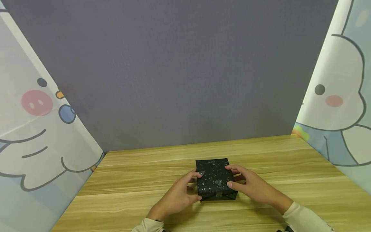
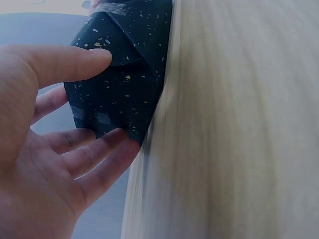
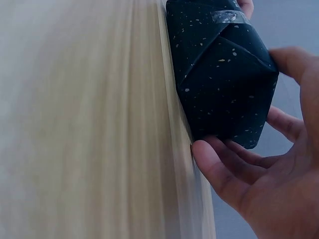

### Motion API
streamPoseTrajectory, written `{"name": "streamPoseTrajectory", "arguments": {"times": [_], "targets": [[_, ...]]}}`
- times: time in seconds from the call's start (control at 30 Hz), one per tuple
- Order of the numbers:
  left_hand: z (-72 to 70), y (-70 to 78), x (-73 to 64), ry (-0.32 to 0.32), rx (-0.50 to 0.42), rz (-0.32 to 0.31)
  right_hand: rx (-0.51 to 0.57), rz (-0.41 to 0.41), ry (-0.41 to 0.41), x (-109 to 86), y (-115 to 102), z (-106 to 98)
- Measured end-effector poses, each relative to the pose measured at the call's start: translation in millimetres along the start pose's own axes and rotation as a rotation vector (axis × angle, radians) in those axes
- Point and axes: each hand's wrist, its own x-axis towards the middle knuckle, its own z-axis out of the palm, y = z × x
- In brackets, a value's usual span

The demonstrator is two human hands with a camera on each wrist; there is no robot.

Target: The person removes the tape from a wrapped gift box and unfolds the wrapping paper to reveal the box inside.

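A small box wrapped in black speckled paper [image 1: 215, 177] lies on the wooden table, between the two hands. Clear tape [image 2: 112, 8] crosses folded paper at its near side, and another strip shows on its left end. From the left, the left hand [image 1: 180, 195] holds the box, with the thumb at the near corner and fingers along the side and top edge. On the other side, the right hand [image 1: 253, 185] holds the right edge, thumb near the front and a fingertip on top. In the right wrist view, several right fingertips [image 3: 207, 154] touch the box's end low down.
The wood-grain table [image 1: 130, 180] spreads around the box. A grey panel [image 1: 179, 74] rises behind it. Fabric with cartoon animals hangs at the left [image 1: 37, 141] and right [image 1: 336, 74].
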Motion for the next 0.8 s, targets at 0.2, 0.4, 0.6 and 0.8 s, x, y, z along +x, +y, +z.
{"name": "streamPoseTrajectory", "arguments": {"times": [0.2,0.4,0.6,0.8], "targets": [[-0.1,0.0,0.1,0.001,0.006,-0.013,0.02,-0.007,-0.029,-0.6,1.5,-1.4],[-0.3,-1.4,0.5,0.006,0.013,-0.011,0.033,-0.017,-0.03,-1.1,1.3,-1.7],[-1.1,-3.0,0.9,-0.002,0.006,-0.017,0.039,-0.02,-0.028,-1.3,1.7,-1.5],[-1.8,-2.4,0.0,0.005,0.015,-0.039,0.056,-0.014,-0.026,-1.2,2.8,-0.9]]}}
